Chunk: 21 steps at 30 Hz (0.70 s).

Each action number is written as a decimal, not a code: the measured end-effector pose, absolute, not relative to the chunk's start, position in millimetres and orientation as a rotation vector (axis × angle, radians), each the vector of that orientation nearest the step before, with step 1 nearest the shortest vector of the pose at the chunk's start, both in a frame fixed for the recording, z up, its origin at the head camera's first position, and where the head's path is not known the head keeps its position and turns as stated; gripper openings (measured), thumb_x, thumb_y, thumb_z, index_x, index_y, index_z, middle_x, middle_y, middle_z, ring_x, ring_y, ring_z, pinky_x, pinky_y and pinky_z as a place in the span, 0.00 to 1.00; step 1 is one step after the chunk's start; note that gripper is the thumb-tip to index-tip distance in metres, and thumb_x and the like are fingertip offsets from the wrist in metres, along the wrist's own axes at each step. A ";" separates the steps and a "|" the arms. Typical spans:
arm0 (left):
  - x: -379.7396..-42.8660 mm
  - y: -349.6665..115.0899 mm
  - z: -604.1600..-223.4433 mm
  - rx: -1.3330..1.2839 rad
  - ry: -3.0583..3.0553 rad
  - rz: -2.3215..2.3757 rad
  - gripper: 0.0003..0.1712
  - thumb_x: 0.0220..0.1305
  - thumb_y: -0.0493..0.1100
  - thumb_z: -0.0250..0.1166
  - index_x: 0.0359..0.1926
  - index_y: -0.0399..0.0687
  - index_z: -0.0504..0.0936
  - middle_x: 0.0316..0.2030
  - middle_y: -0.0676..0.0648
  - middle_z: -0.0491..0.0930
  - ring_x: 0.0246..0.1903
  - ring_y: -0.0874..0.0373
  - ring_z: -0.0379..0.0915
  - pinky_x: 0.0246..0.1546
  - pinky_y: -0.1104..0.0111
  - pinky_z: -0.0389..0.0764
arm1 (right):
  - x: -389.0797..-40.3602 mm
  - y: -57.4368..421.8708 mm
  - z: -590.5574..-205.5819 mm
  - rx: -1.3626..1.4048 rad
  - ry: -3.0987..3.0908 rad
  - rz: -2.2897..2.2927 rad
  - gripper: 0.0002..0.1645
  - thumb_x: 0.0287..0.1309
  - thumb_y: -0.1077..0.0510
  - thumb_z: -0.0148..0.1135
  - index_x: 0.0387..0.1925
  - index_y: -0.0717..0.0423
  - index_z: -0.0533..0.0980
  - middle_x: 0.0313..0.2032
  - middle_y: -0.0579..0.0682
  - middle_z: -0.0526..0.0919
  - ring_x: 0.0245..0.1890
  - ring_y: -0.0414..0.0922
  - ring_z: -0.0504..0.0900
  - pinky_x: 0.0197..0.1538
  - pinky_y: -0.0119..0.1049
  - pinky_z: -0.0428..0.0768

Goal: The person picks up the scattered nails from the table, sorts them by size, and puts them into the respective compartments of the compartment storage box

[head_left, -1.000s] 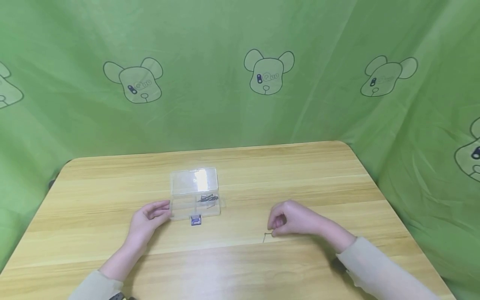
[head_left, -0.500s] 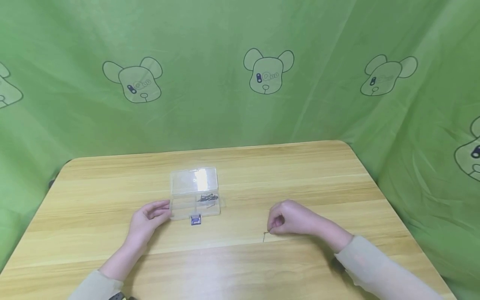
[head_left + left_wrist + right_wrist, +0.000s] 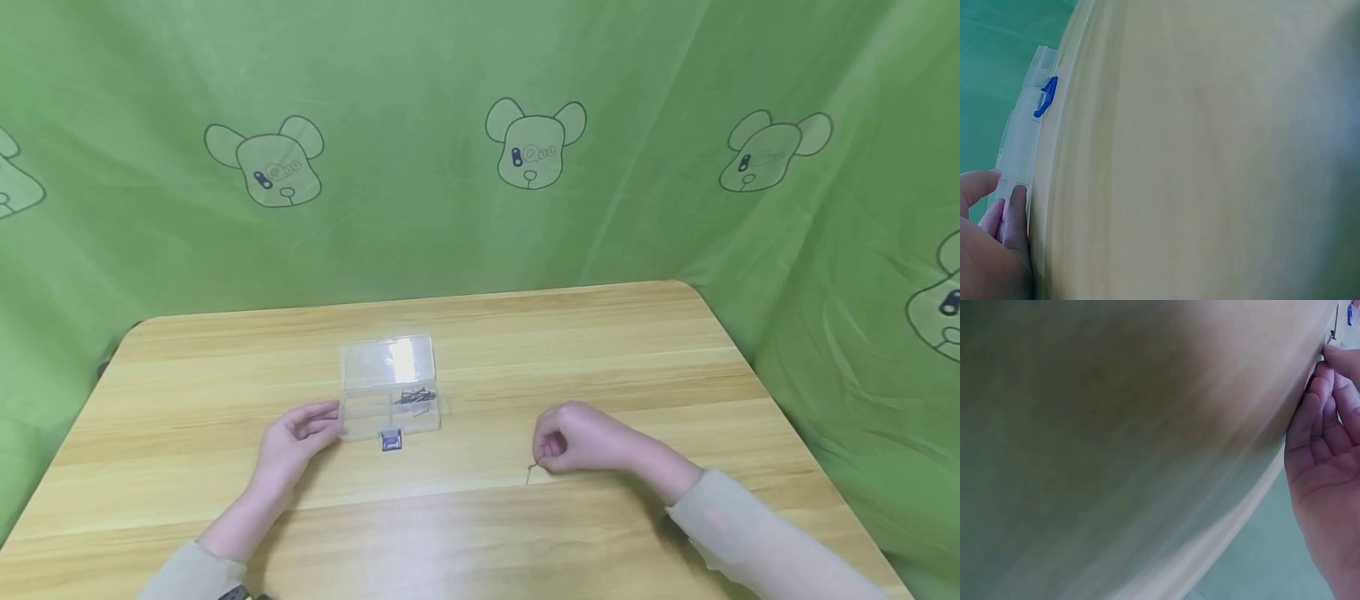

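On the wooden table (image 3: 480,533) a clear plastic compartment box (image 3: 366,407) lies with its lid raised and its blue latch (image 3: 391,440) facing the front. My left hand (image 3: 292,442) holds its left end, thumb near the front corner and fingers further back; the left wrist view shows thumb and fingers at the box (image 3: 1017,147). Several dark nails (image 3: 416,397) lie in the back right compartment. My right hand (image 3: 581,437) pinches a thin nail between thumb and fingertips, low over the table. Another thin dark nail (image 3: 1335,325) shows beyond the fingertips; whether they touch is unclear.
One small thin piece (image 3: 422,411) lies in the box's front right compartment. Green cloth (image 3: 420,242) with printed bear heads hangs behind the table and at both sides. The table's far edge (image 3: 480,296) runs beyond the box.
My right thumb and fingertips have closed onto the thin nail, and the hand has shifted slightly left. My left hand and the box have stayed in place.
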State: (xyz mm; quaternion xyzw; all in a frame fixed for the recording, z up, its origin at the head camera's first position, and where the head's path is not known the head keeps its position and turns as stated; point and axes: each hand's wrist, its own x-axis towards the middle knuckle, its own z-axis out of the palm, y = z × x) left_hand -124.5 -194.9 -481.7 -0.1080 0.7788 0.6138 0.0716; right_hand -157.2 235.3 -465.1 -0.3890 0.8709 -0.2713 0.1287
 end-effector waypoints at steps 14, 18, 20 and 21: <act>-122.9 -195.0 -482.4 -0.326 2.356 1.814 0.30 0.70 0.38 0.71 0.70 0.36 0.76 0.64 0.38 0.84 0.45 0.80 0.80 0.54 0.91 0.72 | -154.5 230.1 -464.3 -1.138 2.469 -0.853 0.08 0.55 0.66 0.77 0.32 0.48 0.89 0.31 0.39 0.88 0.31 0.26 0.79 0.37 0.24 0.86; -122.9 -195.0 -482.5 -0.324 2.357 1.816 0.30 0.70 0.38 0.71 0.70 0.36 0.76 0.65 0.38 0.83 0.44 0.80 0.80 0.54 0.91 0.73 | -154.5 229.9 -464.1 -1.149 2.471 -0.832 0.09 0.54 0.67 0.75 0.31 0.49 0.89 0.31 0.42 0.89 0.30 0.26 0.78 0.36 0.24 0.85; -122.9 -194.9 -482.4 -0.323 2.359 1.813 0.30 0.70 0.38 0.71 0.70 0.36 0.76 0.65 0.37 0.83 0.44 0.80 0.80 0.54 0.91 0.73 | -154.5 229.4 -464.1 -1.147 2.472 -0.821 0.09 0.53 0.67 0.74 0.31 0.50 0.88 0.30 0.43 0.89 0.30 0.26 0.77 0.36 0.23 0.84; -122.9 -195.0 -482.5 -0.324 2.360 1.812 0.30 0.70 0.38 0.71 0.70 0.36 0.76 0.65 0.37 0.83 0.44 0.80 0.80 0.54 0.91 0.73 | -154.5 229.2 -464.2 -1.148 2.475 -0.813 0.09 0.52 0.67 0.74 0.31 0.49 0.88 0.30 0.43 0.89 0.30 0.26 0.77 0.35 0.23 0.84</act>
